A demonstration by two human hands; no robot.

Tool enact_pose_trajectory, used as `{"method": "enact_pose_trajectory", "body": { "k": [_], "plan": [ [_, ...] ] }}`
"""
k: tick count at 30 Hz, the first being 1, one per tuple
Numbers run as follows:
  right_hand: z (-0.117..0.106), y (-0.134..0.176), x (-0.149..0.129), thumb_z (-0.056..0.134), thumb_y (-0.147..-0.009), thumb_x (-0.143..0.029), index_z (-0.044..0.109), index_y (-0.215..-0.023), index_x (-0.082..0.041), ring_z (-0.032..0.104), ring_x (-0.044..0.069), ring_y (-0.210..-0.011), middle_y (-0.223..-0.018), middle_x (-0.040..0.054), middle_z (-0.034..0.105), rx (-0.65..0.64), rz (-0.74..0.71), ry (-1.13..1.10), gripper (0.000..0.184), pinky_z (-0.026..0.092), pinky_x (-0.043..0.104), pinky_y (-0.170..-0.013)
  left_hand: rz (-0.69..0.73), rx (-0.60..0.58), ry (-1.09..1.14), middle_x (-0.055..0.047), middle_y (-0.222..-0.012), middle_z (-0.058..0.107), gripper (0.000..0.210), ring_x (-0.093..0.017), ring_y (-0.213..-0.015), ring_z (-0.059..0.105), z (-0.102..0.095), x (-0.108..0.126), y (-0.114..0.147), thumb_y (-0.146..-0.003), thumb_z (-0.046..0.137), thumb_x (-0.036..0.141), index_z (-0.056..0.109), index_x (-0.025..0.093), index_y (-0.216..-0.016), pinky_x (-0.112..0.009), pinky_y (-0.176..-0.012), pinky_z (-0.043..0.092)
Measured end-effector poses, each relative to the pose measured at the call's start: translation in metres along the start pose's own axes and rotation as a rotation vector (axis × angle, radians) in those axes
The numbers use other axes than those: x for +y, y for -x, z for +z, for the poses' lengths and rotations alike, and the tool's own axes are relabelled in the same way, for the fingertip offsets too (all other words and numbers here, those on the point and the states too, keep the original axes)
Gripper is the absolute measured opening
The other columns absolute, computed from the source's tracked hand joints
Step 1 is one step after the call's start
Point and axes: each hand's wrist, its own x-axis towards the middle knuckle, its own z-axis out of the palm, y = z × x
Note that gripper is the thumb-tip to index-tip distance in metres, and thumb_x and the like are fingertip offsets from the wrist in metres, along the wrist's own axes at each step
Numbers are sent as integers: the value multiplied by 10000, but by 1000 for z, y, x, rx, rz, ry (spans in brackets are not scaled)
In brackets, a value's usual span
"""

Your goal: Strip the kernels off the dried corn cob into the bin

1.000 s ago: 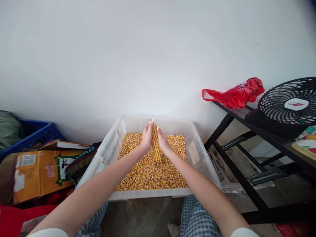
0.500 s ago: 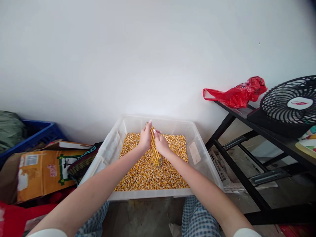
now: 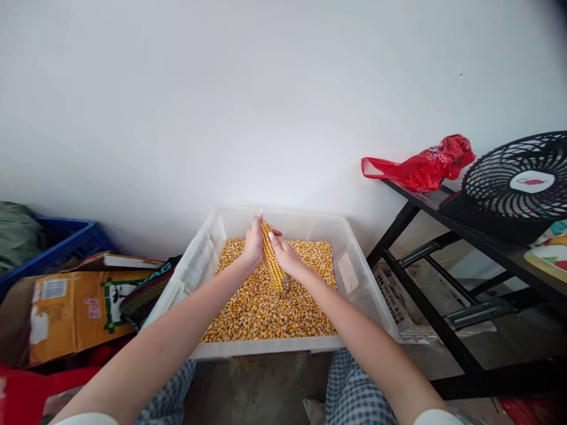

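Between my two hands is a corn cob (image 3: 275, 273) covered in yellow kernels, tilted so its greyish stalk end points down toward me. My left hand (image 3: 254, 242) is closed around its upper left side, thumb at the far tip. From the right, my right hand (image 3: 282, 254) grips the cob with the thumb lying on the kernels. The fingers beneath the cob are mostly hidden. Below both hands, loose corn kernels (image 3: 261, 316) fill the bottom of a clear plastic bin (image 3: 305, 346).
On the right, a black table (image 3: 482, 236) carries a red plastic bag (image 3: 420, 171) and a black fan (image 3: 518, 183). To the left lie an orange cardboard box (image 3: 75, 313), a dark mesh bag (image 3: 142, 301) and a blue crate (image 3: 84, 236). A white wall (image 3: 274, 100) rises behind the bin.
Both hands and the cob have shifted slightly left, and the cob leans a little more. The grip of both hands on it continues.
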Motion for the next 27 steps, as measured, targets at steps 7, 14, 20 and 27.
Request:
{"method": "enact_pose_trajectory", "body": {
  "k": [7,14,20,27],
  "plan": [
    [2,-1,2,265,-841,-646,564,-1172,-212,579,200,-1030,-1071,68,639,-22,20,-157,621,405,350,-937,-89,15,40,-47,-478,601,414,-205,-536,612,-1,3,-1,-668,546,580,562,166,-662,-310,-583,491],
    [0,1,-2,344,-783,-694,569,-1154,-235,618,199,-919,-962,44,671,-101,104,-167,632,456,351,-865,-90,2,117,-50,-491,599,451,-168,-461,572,-5,12,-8,-718,470,602,525,169,-607,-284,-520,480],
    [2,0,4,231,-837,-664,587,-1136,-230,574,215,-1030,-1076,69,644,0,28,49,636,406,355,-919,-87,7,110,-39,-464,570,425,-170,-455,576,-4,10,-4,-729,479,573,534,167,-616,-282,-510,488],
    [1,-1,-1,250,-831,-664,512,-1244,-236,526,168,-1122,-1191,46,591,-56,3,-153,650,359,319,-987,-99,-19,189,-19,-465,555,409,-150,-423,553,-5,16,-8,-741,479,556,518,170,-611,-278,-506,492]
  ]
}}
